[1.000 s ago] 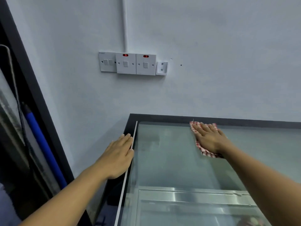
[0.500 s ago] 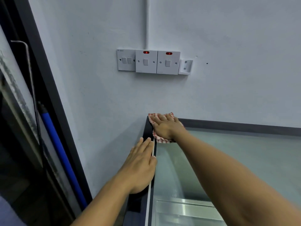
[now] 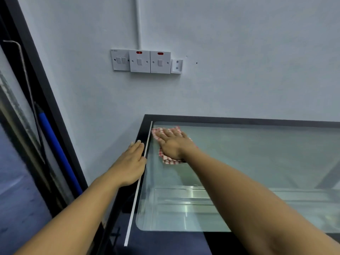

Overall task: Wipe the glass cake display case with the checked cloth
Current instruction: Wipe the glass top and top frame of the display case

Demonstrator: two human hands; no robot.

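Checked cloth (image 3: 170,161) flat on smooth glass (image 3: 257,162)

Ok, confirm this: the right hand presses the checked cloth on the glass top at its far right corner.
Wrong corner. In the head view the right hand presses the checked cloth on the glass top at its far left corner.
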